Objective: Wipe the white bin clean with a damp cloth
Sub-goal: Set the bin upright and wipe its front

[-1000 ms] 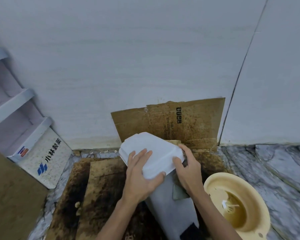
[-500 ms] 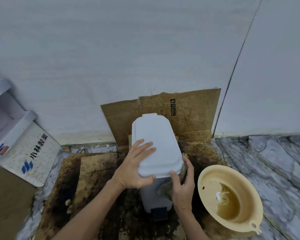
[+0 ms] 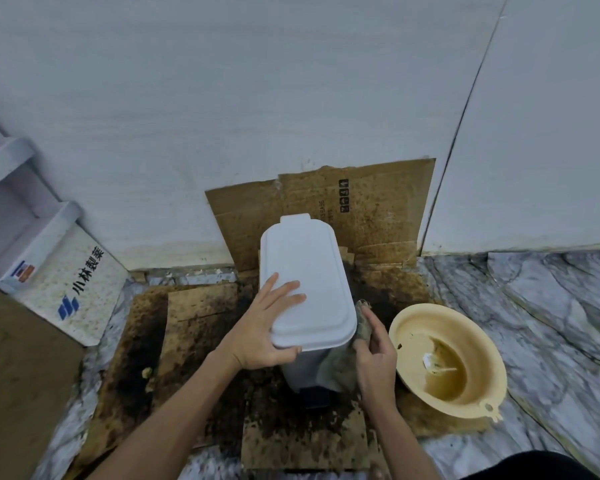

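Note:
The white bin (image 3: 309, 271) stands upright on stained cardboard, its lid closed and a dark pedal at its foot. My left hand (image 3: 267, 327) lies on the lid's near left corner, fingers spread on top and thumb under the rim. My right hand (image 3: 374, 355) presses a grey damp cloth (image 3: 340, 365) against the bin's right front side, just below the lid. Part of the cloth is hidden behind the hand.
A beige basin (image 3: 447, 362) with brownish water sits on the floor right of the bin. Soiled cardboard (image 3: 201, 341) covers the marble floor and leans on the wall behind. A white shelf unit (image 3: 66, 282) with blue lettering stands at the left.
The bin went from tilted toward me to standing upright. My right hand with the cloth shifted to the bin's right side under the lid. The camera view moved slightly.

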Action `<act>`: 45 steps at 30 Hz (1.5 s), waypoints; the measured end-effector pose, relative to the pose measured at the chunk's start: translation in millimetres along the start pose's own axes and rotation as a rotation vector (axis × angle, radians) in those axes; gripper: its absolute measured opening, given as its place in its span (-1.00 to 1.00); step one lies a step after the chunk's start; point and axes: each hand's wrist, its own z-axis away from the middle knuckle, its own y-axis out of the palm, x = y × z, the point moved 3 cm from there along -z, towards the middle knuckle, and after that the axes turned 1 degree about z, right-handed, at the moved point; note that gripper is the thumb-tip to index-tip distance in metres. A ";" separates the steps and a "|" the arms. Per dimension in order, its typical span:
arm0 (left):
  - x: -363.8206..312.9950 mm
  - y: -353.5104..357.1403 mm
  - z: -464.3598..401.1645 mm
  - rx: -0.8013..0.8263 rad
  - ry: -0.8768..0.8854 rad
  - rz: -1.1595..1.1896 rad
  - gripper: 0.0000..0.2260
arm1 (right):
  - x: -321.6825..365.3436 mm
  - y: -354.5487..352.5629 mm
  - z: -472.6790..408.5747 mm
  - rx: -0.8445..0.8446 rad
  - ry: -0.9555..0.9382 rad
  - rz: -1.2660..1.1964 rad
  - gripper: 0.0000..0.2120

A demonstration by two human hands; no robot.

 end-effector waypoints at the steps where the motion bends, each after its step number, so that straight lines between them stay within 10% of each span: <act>1: -2.1 -0.4 1.6 0.011 -0.025 -0.003 -0.23 | 0.6 -5.5 0.3 -0.024 0.010 0.003 -0.53; 7: -16.1 3.8 17.1 -0.083 -0.328 0.158 0.04 | 38.4 -34.6 -1.0 -0.159 -0.037 -0.049 -0.49; 17: -25.3 5.3 26.8 -0.235 -0.281 0.362 -0.09 | 116.5 -13.5 -27.1 0.060 -0.102 -0.276 -0.46; 22: -8.3 17.0 30.7 -0.171 -0.408 0.350 0.16 | 110.3 -4.5 -40.4 0.088 0.029 -0.522 -0.48; 32: -4.9 22.3 32.1 -0.143 -0.452 0.315 0.22 | 79.1 12.1 -55.5 0.290 -0.366 0.594 -0.34; 45: -14.5 22.5 21.7 -0.244 -0.408 0.431 0.06 | 39.3 8.8 -29.1 0.376 -0.655 0.647 -0.53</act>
